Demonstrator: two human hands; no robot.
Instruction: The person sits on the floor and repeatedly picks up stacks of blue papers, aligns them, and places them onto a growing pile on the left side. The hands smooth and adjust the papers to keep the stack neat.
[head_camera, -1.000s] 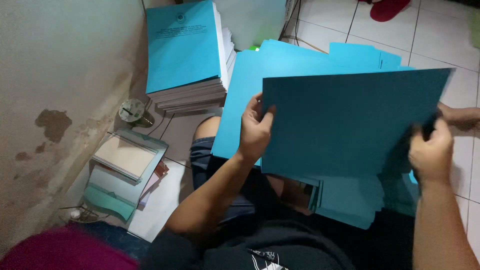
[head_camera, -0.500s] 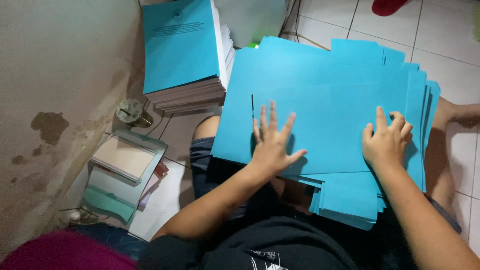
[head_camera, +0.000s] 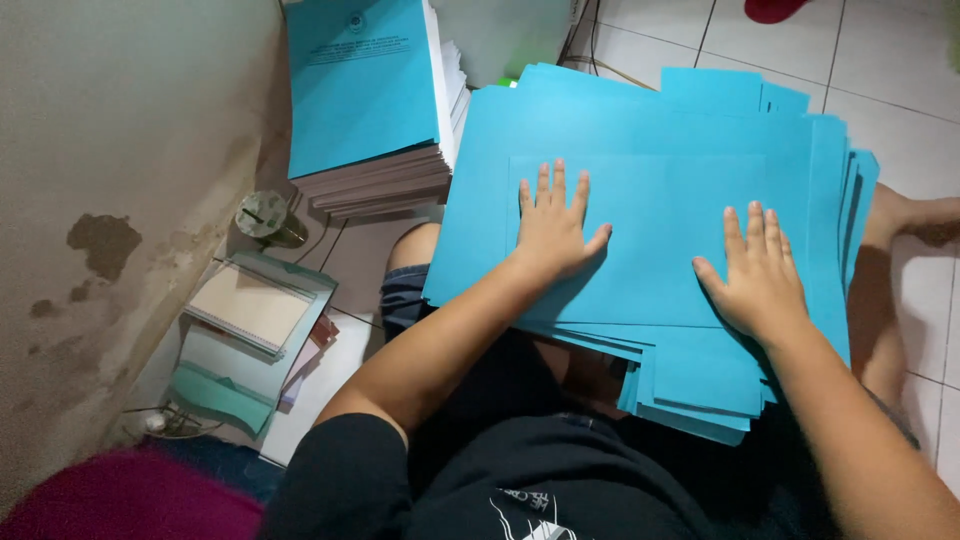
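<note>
A thick, uneven pile of turquoise paper sheets (head_camera: 650, 150) rests across my lap as I sit on the floor. My left hand (head_camera: 552, 228) lies flat on the top sheet, fingers spread, near its left edge. My right hand (head_camera: 760, 275) presses flat on the same sheet toward its right side, fingers apart. Neither hand grips anything. Lower sheets stick out at the bottom and right of the pile.
A tall stack of bound booklets with turquoise covers (head_camera: 365, 85) stands at the upper left. Beside the stained wall (head_camera: 90, 240) lie a tape roll (head_camera: 262, 215), a spiral notebook (head_camera: 250, 305) on other papers, and a cable. White floor tiles (head_camera: 890, 60) extend to the right.
A second ago both hands held one turquoise sheet raised. They laid it on the pile and now rest flat on it, the left hand having slid up.
</note>
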